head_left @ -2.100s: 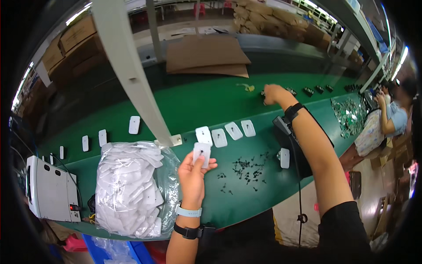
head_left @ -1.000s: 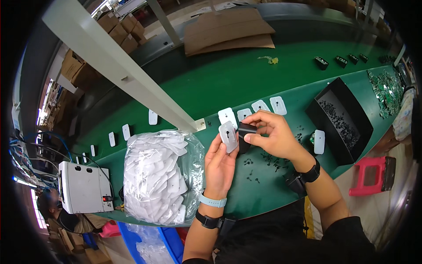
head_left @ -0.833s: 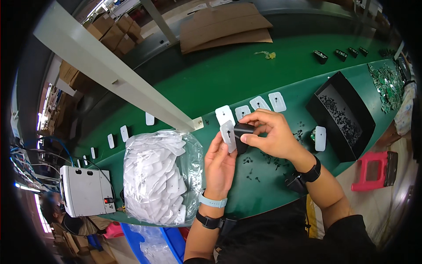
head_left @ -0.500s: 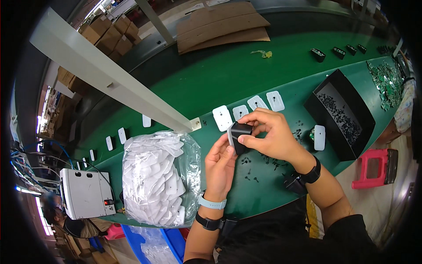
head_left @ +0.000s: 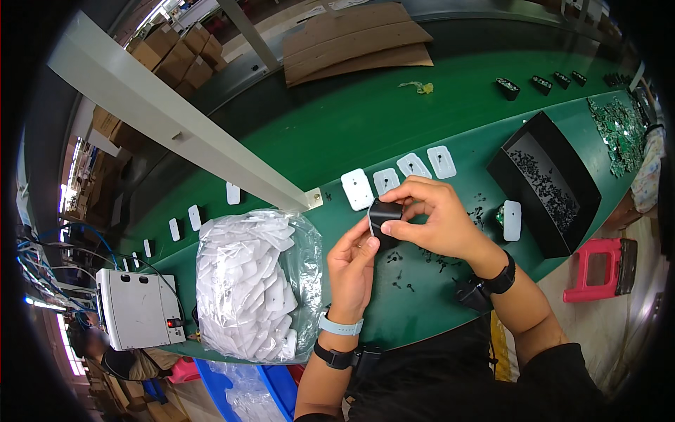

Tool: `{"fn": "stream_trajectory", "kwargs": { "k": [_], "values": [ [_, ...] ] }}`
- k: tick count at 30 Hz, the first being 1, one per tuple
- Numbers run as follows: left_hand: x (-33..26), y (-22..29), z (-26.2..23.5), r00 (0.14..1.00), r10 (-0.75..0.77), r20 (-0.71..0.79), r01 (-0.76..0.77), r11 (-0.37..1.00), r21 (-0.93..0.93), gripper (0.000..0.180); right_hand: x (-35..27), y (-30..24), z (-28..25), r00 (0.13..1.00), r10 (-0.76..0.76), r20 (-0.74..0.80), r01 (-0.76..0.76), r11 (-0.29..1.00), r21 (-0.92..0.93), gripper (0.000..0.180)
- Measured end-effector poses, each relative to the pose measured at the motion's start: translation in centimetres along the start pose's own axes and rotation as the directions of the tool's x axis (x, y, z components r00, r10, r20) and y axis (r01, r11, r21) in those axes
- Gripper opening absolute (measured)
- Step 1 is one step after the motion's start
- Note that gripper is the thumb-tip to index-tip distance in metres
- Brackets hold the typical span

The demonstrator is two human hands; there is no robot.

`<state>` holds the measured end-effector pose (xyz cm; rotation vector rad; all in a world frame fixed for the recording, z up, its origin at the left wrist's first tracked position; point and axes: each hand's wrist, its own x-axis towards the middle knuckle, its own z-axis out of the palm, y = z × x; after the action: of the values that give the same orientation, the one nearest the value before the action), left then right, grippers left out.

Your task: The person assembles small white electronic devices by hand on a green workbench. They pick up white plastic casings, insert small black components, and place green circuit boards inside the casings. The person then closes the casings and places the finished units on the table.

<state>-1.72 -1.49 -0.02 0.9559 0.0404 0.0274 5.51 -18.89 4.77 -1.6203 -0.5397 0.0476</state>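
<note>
Between my two hands is a small black plastic housing (head_left: 386,213) with a pale cover along its left side. My left hand (head_left: 353,266) pinches its lower left edge with thumb and fingertips. Gripping the right side, the thumb and fingers of my right hand (head_left: 441,216) are closed on the same housing. Just beyond lies a row of white plastic covers (head_left: 357,190), several with a small black part inside. Small black pieces (head_left: 430,259) are scattered on the green table under and beside my right hand.
Left of my hands sits a clear bag of white covers (head_left: 242,288), beside a white machine (head_left: 138,309). A black box of small black parts (head_left: 555,197) stands right, near a white-faced unit (head_left: 512,221). A pale post (head_left: 190,126) rises at the left; a green conveyor belt (head_left: 337,119) runs behind.
The black housing has tilted slightly in my fingers, and less of its pale cover shows. Both hands keep their hold and have barely moved.
</note>
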Motion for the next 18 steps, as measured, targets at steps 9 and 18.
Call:
{"fn": "stream_trajectory", "kwargs": {
  "k": [9,18],
  "values": [
    [0.2,-0.5,-0.4,0.958,0.271,0.092,-0.285,0.934,0.217,0.036,-0.3,0.1,-0.3,0.996,0.029,0.084,-0.042,0.986,0.158,0.034],
    [0.2,-0.6,0.1,0.848,0.525,0.072,-0.444,0.63,0.638,0.039,-0.7,0.4,0.9,0.992,0.031,0.119,-0.049,0.987,0.156,0.038]
  ]
}}
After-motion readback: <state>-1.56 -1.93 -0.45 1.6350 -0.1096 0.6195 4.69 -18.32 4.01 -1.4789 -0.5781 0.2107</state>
